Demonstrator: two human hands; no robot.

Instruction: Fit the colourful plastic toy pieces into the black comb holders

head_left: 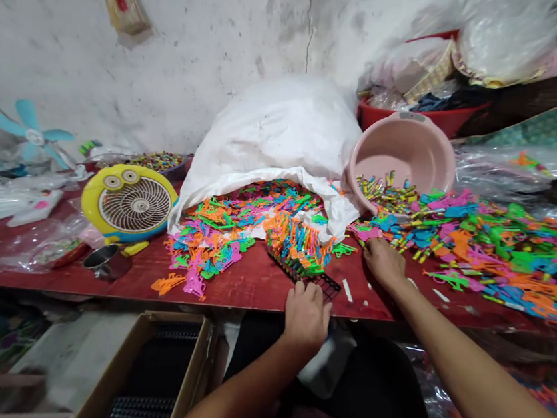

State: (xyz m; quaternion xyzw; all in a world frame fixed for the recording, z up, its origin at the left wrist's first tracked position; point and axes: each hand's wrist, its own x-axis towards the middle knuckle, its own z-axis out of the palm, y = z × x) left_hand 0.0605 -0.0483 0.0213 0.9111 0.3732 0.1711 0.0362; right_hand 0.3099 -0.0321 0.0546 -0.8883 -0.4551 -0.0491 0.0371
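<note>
My left hand [308,313] is closed on the near end of a black plastic rack [328,286] at the table's front edge. Colourful small plastic pieces [299,240] stand packed in rows along the rack's far part. To the right, my right hand [384,263] has its fingers drawn together beside the loose pieces below the pink basin [406,154]; what they pinch is too small to make out. A white sack [274,129] lies behind the rack, its mouth facing me, with a heap of bright plastic pieces [215,233] spilling from it.
A large pile of finished-looking coloured pieces [509,250] covers the table's right side. On the left stand a yellow fan [137,201], a metal cup [106,262] and a blue-bladed fan [35,136]. Below the edge, a cardboard box [196,372] holds black racks [143,412].
</note>
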